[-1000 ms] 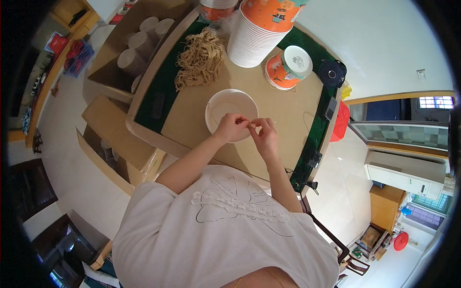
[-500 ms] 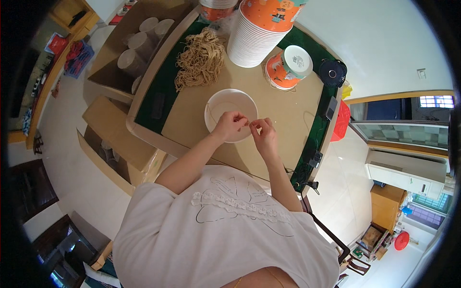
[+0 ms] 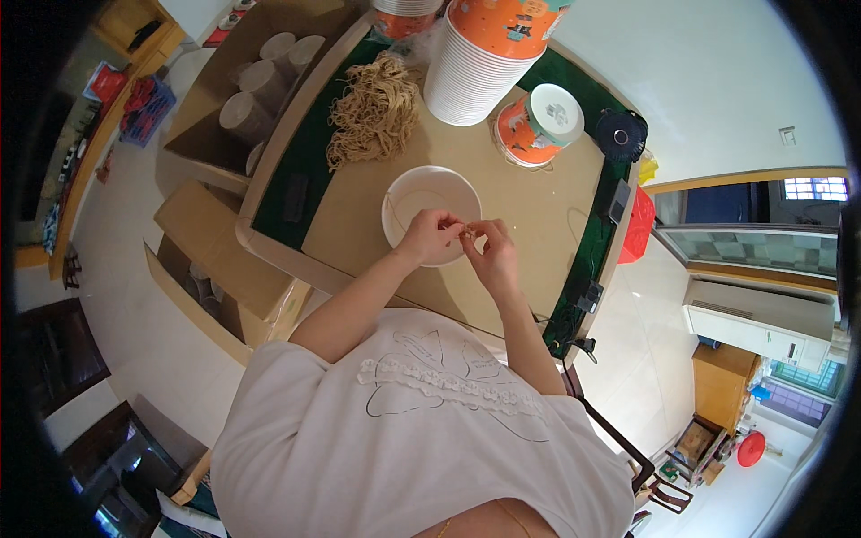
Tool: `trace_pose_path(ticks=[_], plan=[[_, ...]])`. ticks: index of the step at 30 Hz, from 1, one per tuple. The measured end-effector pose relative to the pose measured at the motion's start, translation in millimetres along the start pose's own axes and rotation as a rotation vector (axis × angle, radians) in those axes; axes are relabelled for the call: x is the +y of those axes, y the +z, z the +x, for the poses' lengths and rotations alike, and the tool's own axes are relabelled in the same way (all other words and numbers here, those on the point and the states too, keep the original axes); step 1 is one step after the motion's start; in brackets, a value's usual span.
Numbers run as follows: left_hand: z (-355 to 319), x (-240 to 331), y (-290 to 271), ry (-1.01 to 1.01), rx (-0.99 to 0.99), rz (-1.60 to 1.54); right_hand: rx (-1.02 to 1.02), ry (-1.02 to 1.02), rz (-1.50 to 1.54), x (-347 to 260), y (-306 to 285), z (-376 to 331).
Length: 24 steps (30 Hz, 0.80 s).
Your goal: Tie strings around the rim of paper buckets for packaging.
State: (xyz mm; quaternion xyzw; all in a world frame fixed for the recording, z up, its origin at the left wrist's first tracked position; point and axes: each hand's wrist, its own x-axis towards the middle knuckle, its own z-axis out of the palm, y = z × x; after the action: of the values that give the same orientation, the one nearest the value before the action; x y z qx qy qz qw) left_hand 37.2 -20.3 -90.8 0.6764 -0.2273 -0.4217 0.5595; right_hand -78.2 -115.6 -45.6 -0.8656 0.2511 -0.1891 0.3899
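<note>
A white paper bucket stands open side up on the table in front of me. A thin tan cord runs along the inside of its left wall. My left hand is over the bucket's near right part, fingertips pinched together. My right hand meets it at the bucket's right rim, also in a pinch. A small bit of tan cord shows between the fingertips of both hands; the fingers hide most of it.
A heap of tan cords lies beyond the bucket. Behind stand a tall stack of orange-and-white paper buckets and an orange lidded bucket. A dark round fan-like object sits far right. Cardboard boxes are left of the table.
My right hand has shifted slightly left, and its fingertips now press closer against those of my left hand. The bucket has stayed put.
</note>
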Motion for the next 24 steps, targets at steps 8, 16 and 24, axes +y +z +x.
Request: trace_pose_path(ticks=[8, 16, 24], plan=[[-3, 6, -2, 0.036, 0.002, 0.134, -0.04, 0.053, -0.046, 6, 1, 0], [-2, 3, 1, 0.136, 0.062, 0.107, -0.033, 0.063, -0.071, 3, 0, 1], [-1, 4, 0, 0.071, 0.034, 0.077, -0.02, 0.038, -0.003, 2, 0, 2]])
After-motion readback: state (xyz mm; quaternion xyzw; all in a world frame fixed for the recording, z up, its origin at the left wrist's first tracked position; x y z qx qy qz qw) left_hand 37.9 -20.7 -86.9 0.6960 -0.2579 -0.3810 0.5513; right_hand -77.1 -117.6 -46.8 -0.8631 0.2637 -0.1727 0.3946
